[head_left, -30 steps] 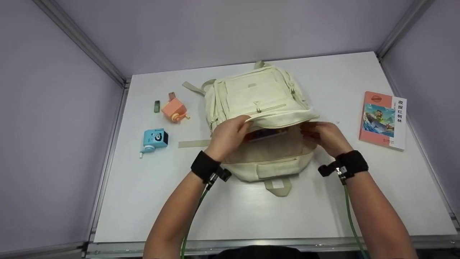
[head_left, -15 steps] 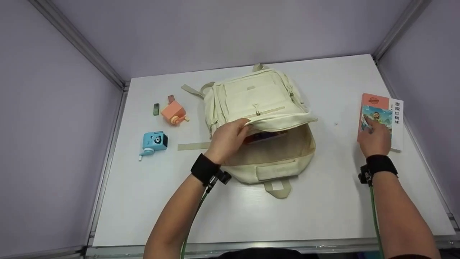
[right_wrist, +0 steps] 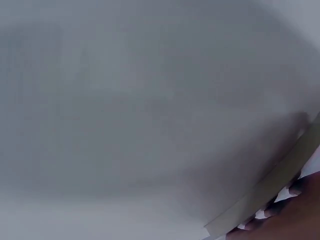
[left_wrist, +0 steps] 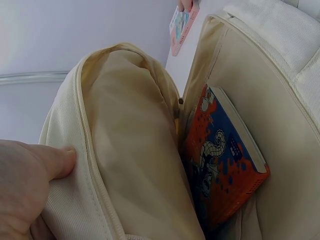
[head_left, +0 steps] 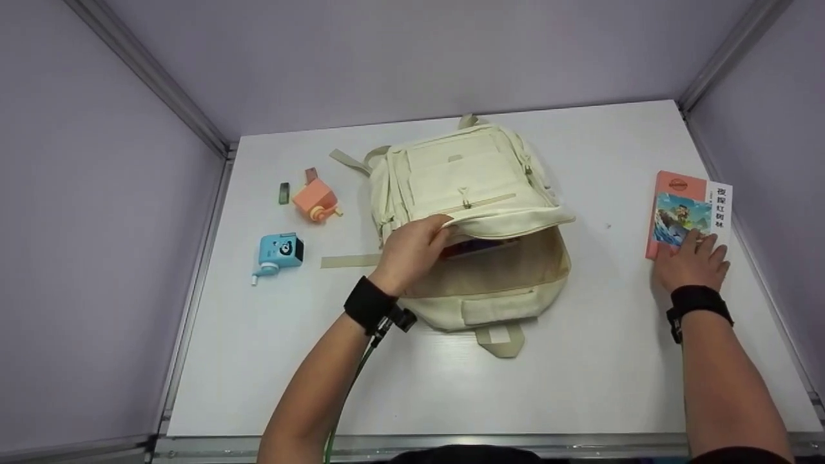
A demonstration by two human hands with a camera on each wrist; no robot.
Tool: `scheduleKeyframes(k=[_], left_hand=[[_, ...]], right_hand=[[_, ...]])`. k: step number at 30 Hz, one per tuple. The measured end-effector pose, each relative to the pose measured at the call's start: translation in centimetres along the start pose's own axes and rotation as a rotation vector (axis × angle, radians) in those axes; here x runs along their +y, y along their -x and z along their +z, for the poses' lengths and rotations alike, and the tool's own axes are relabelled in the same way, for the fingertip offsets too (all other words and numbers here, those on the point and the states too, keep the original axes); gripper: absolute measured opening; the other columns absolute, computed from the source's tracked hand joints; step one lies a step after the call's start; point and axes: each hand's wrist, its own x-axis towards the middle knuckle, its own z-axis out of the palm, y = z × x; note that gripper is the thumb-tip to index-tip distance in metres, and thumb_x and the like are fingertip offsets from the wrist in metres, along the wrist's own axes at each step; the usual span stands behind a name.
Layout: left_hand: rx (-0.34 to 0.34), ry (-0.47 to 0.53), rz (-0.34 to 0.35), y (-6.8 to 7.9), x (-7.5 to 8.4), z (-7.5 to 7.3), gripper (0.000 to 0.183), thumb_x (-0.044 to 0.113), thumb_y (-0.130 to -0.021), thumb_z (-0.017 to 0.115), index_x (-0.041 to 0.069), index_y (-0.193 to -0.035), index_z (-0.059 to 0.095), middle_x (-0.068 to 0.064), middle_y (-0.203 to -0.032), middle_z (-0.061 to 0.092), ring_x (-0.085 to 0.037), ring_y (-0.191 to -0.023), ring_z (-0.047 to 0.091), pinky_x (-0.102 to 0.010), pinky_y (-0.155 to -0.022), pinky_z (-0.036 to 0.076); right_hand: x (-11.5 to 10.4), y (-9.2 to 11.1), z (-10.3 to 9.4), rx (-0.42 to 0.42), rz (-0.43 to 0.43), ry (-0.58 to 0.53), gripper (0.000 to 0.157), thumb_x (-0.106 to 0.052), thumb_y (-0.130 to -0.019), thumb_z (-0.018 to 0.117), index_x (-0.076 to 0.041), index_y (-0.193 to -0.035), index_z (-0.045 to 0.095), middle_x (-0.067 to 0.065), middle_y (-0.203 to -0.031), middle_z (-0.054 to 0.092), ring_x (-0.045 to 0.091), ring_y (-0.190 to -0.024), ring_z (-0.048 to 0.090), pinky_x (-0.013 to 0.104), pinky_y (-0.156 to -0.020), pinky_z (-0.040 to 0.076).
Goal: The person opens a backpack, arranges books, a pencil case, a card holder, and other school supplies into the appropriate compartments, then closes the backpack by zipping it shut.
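A cream backpack (head_left: pixel 457 164) lies on the white table with its main compartment unzipped. My left hand (head_left: pixel 412 254) grips the edge of its raised flap; in the left wrist view the thumb presses on the outer fabric. Inside the compartment sits an orange and dark-blue book (left_wrist: pixel 220 155). At the right, my right hand (head_left: pixel 693 264) lies over the near end of a paperback book (head_left: pixel 680 206) with a pink and white cover, fingers spread across it. The right wrist view shows the fingertips along that book's page edge (right_wrist: pixel 265 187).
At the left stand a blue hand-crank pencil sharpener (head_left: pixel 280 250) with a panda face and an orange one (head_left: pixel 316 200). Beside them lie a small green block (head_left: pixel 284 193) and a small brown block (head_left: pixel 311 174). Straps (head_left: pixel 351 261) stick out from the backpack.
My right hand has left the backpack opening and moved right onto the pink and white book, then shifted toward its near right corner. The left hand keeps its hold on the flap.
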Motion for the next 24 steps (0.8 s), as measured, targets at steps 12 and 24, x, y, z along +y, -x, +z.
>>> scheduleKeyframes(k=[12,24], left_hand=[[0.009,0.002,0.019,0.0,-0.2,0.3,0.019,0.027,-0.108,0.055,0.018,-0.112,0.071,0.004,-0.089,0.068,-0.013,-0.073,0.057,-0.035,-0.069,0.049],[0.006,-0.002,0.019,0.0,0.0,0.2,0.022,0.026,-0.107,0.056,0.017,-0.12,0.072,0.001,-0.102,0.073,-0.015,-0.08,0.063,-0.038,-0.076,0.052]], right_hand=[[-0.7,0.2,1.5,0.006,-0.023,-0.028,0.082,-0.051,-0.108,0.019,0.008,-0.157,-0.009,0.04,-0.158,-0.019,0.058,-0.144,-0.021,0.07,-0.113,-0.012],[-4.9,1.4,2.9,-0.011,-0.078,0.004,0.083,-0.052,-0.108,0.025,0.008,-0.159,-0.001,0.039,-0.16,-0.012,0.058,-0.147,-0.015,0.069,-0.116,-0.007]])
